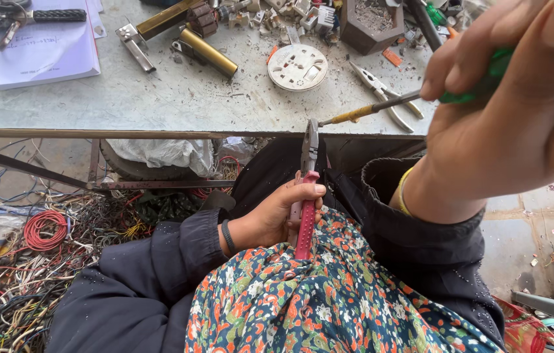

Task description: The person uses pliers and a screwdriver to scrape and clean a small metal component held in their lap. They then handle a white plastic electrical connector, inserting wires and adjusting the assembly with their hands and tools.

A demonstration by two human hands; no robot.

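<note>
While both hands work below the table edge, the scene reads as follows.
Container: dark hexagonal pot [369, 26] at the far side of the grey table [179, 98]; it holds grey granular matter, too small to tell what kind.
Left hand [277, 216]: clenched around the red handles of the pliers [307, 189], resting on the lap.
Pliers axis: near vertical in view, jaws pointing up toward the table edge, handles down over the floral cloth [329, 294].
Right hand [505, 98]: grasping the green handle of a screwdriver [381, 106].
Screwdriver axis: slanted, tip pointing down-left, meeting the plier jaws at the table edge.
Nearby: second pliers [381, 91] and white round plate [298, 67] on the table; tangled wires [35, 255] on the floor.
</note>
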